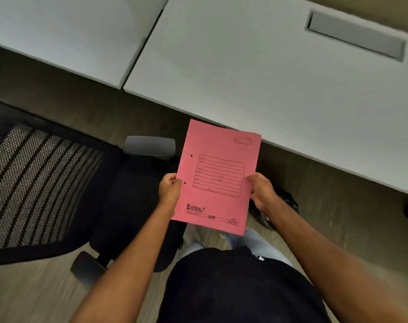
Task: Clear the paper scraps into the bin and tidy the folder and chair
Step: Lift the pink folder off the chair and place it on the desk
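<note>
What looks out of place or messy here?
Little stands out. The pink folder is closed and undamaged, held by the left hand and right hand. The chair stands pulled away from the desk.

The person wears a dark, near-black top (240,287) that fills the lower middle of the view, and light blue jeans (256,241) show just beyond its hem. Both forearms are bare, with no sleeves, and neither the left hand (169,191) nor the right hand (261,191) wears a glove.
</note>
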`<move>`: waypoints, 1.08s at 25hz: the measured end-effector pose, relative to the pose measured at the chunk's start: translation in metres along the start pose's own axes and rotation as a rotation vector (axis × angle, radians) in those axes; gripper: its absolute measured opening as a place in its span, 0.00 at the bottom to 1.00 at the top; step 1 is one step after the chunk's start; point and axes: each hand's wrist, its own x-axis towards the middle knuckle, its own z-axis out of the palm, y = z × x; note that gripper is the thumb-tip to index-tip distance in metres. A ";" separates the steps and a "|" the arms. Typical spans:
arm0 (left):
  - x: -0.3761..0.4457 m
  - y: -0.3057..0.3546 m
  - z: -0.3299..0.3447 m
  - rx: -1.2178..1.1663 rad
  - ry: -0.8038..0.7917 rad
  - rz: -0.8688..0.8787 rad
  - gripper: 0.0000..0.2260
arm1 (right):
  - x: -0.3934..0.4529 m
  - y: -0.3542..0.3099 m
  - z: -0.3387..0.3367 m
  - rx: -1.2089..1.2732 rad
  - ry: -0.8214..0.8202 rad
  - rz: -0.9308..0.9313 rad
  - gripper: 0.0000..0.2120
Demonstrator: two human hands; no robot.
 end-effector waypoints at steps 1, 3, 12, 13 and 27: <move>-0.003 0.011 0.011 -0.020 0.001 0.008 0.03 | 0.002 -0.012 -0.010 0.012 -0.011 -0.018 0.12; -0.006 0.033 0.033 -0.063 0.010 0.025 0.04 | 0.007 -0.035 -0.030 0.037 -0.045 -0.048 0.14; -0.008 0.126 0.125 -0.144 0.052 0.104 0.09 | 0.036 -0.114 -0.106 0.055 -0.152 -0.126 0.15; -0.007 0.137 0.133 -0.154 0.051 0.107 0.10 | 0.037 -0.124 -0.110 0.058 -0.153 -0.141 0.14; 0.087 0.312 0.214 -0.172 -0.096 0.190 0.07 | 0.117 -0.289 -0.107 0.164 -0.017 -0.251 0.17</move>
